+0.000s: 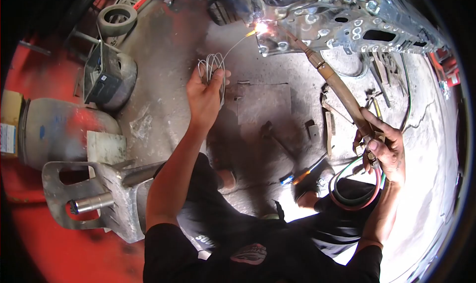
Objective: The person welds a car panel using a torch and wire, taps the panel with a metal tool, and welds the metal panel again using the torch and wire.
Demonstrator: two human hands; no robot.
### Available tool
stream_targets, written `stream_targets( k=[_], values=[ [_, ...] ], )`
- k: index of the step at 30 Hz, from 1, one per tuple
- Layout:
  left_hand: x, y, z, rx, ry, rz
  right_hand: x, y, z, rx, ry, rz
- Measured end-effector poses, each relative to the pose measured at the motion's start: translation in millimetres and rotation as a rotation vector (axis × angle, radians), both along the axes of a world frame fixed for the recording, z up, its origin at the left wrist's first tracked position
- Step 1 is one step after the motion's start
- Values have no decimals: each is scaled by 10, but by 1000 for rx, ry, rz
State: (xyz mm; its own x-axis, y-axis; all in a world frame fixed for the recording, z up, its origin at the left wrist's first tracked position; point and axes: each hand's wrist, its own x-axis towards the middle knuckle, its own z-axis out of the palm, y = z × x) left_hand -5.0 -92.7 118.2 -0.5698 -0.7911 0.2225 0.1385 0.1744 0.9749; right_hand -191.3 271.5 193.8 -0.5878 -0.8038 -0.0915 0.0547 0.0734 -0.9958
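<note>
At far right, a shiny, perforated metal panel (342, 30) is being heated at its left corner; round welds look done, the glaring corner seemingly unfinished. A long, scuffed torch (343, 92) is being gripped by the right hand (391, 151). Looped, thin wire (222, 87) is being gripped by the left hand (204, 95), its tip being held at the small glow (261, 28).

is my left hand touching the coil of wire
Touching. The head view shows the left hand closed on the coil of wire, whose loops stick out above its grip.
</note>
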Motion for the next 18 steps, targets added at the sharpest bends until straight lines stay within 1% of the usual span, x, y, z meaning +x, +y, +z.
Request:
stream_targets(
  k=[8, 18],
  values=[
    [-58, -22, -54, -48, -33, 2, 7, -11, -6, 7, -11, -4],
    [-98, 7, -8, -20, -12, 5, 13, -15, -45, -3, -38, -27]
  ],
)
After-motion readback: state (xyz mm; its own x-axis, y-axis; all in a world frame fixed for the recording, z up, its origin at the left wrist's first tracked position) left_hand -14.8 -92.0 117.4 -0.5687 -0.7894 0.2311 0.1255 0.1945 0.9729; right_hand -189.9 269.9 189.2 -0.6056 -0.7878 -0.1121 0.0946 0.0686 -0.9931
